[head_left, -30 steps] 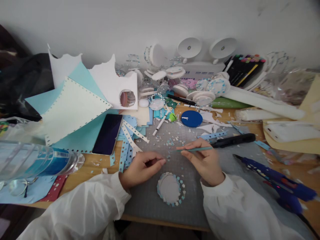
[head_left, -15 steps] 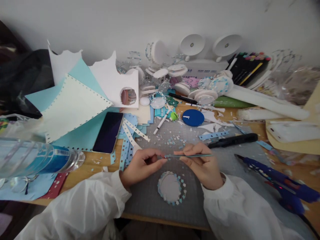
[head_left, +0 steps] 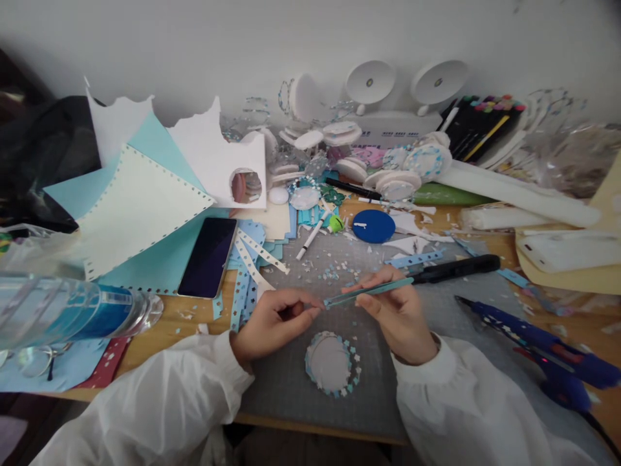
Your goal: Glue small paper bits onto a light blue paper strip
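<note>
On gray cutting mat (head_left: 371, 411) over wooden desk (head_left: 152, 349): star-edged disc (head_left: 328, 364), lying flat. Just beyond disc to its left, left hand (head_left: 279, 325) with thumb and forefinger close together at tip of teal tweezers (head_left: 383, 287), impossible to tell if pinching anything; beyond disc to its right, right hand (head_left: 398, 318) grasping those tweezers. Farther beyond disc, scattered paper stars (head_left: 334, 274), then blue oval piece (head_left: 374, 226), then stacked white discs (head_left: 342, 133).
</note>
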Demonstrator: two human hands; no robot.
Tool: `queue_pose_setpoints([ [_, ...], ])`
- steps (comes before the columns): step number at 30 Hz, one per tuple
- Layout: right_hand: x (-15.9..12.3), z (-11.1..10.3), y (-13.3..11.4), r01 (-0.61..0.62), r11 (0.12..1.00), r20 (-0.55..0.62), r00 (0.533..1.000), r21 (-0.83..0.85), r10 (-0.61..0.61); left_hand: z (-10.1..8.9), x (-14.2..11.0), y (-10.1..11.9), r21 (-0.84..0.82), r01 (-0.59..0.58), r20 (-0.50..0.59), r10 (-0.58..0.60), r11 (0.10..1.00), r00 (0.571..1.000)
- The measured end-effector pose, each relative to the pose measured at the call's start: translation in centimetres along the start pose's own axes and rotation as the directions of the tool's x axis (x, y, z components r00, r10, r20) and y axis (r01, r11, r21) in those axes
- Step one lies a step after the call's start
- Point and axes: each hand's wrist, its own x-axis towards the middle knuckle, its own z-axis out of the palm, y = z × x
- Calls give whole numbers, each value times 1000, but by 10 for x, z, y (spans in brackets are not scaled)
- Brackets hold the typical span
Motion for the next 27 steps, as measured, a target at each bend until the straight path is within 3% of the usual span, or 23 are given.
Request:
queue_pose_setpoints([
  [8, 2, 6, -7, 34, 997, 57, 998, -74, -30, 0, -1, 0, -80, 41, 31, -39, 996, 999],
  [16, 1, 7, -9, 66, 994, 104, 993, -86, -57, 0, 1, 4, -13, 12, -22, -13, 1000, 1000],
  [24, 4, 2, -4, -37, 998, -44, 998, -57, 34, -1, 0, 3, -16, -15, -16, 15, 1000, 1000],
  [27, 4, 2, -4, -52, 997, -46, 998, -60, 49, -1, 0, 4, -10, -17, -4, 17, 1000, 1000],
])
